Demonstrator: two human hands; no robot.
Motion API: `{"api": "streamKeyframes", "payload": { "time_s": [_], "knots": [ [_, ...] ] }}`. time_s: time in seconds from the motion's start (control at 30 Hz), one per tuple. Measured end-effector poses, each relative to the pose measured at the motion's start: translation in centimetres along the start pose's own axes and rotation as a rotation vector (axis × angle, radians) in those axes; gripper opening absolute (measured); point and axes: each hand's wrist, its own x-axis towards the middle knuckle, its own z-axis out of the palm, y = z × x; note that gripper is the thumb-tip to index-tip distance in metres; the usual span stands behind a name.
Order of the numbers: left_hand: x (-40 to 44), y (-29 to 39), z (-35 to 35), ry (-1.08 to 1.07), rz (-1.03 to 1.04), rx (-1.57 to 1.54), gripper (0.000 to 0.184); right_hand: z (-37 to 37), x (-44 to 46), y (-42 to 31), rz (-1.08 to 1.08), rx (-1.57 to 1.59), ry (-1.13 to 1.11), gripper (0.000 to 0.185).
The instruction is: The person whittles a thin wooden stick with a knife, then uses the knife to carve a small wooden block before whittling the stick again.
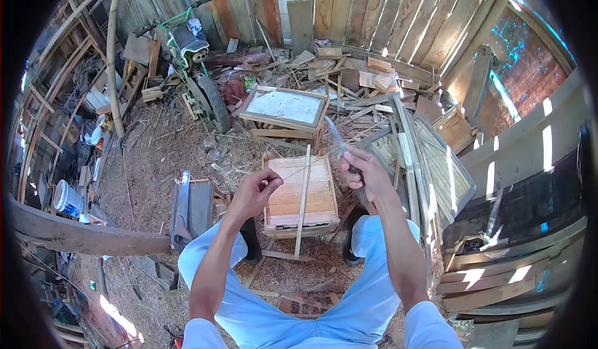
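My left hand (254, 193) is closed, with thumb and fingertips pinching a thin strand (299, 173) that runs toward the right. My right hand (366, 173) is wrapped round the dark handle of a knife (336, 136), its blade pointing up and to the left. Between and below both hands is a wooden box (299, 190) with a slatted top. A long narrow wooden strip (303, 206) lies lengthwise over the box and past its front edge.
A framed box with a whitish top (283, 106) stands beyond. At left are a saw (182, 209) and a dark stool (200, 206). Scrap wood (367, 100) is heaped at the back, beside a dirt bike (199, 69). Planks and framed panels (436, 162) lean at right.
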Motion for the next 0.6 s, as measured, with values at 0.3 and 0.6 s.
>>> {"api": "streamKeyframes", "payload": {
  "time_s": [0.3,0.6],
  "knots": [
    [-0.8,-0.1,-2.2,-0.011,-0.052,0.010,0.012,-3.0,-0.2,-2.5,-0.134,0.071,0.071,0.032],
    [-0.3,-1.4,-2.5,0.082,0.003,-0.010,0.016,-3.1,-0.8,-2.0,-0.241,-0.069,0.160,0.035]
  ]
}}
